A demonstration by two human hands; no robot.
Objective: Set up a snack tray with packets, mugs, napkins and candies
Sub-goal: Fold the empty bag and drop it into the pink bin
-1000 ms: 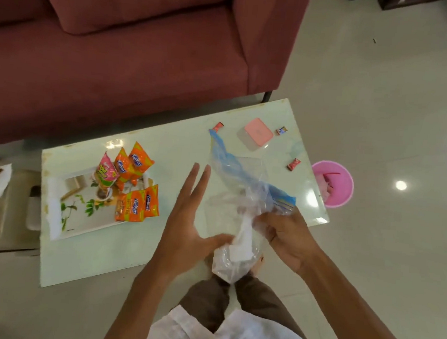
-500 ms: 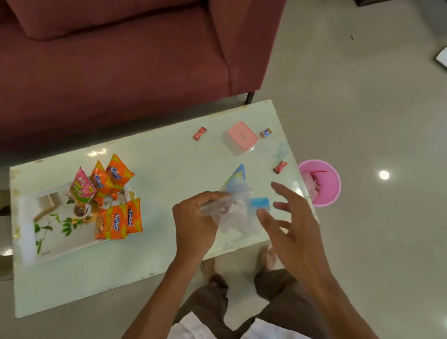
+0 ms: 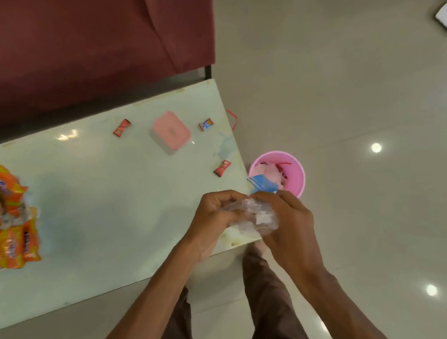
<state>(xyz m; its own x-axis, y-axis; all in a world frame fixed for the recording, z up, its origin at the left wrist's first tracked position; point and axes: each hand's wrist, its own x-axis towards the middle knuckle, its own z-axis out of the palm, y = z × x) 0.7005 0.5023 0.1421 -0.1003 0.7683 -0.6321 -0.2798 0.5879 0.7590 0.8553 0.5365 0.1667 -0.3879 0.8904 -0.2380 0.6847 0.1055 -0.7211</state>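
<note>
My left hand (image 3: 214,216) and my right hand (image 3: 290,228) both grip a crumpled clear plastic bag (image 3: 251,215) with a blue strip (image 3: 262,184), held over the table's right front corner. Orange snack packets (image 3: 12,222) lie at the far left edge, where the tray is mostly cut off. Three wrapped candies lie on the table: a red candy (image 3: 122,128), a blue-and-orange candy (image 3: 206,124) and a second red candy (image 3: 222,168). A pink-lidded box (image 3: 171,131) sits between them.
A pale green table (image 3: 114,187) stands in front of a dark red sofa (image 3: 93,38). A pink bin (image 3: 278,172) with pink contents stands on the floor just right of the table. My legs are below the table edge.
The bag has been bunched up small between both hands and carried right, toward the table corner near the pink bin. The view has swung right, leaving the tray mostly out of frame.
</note>
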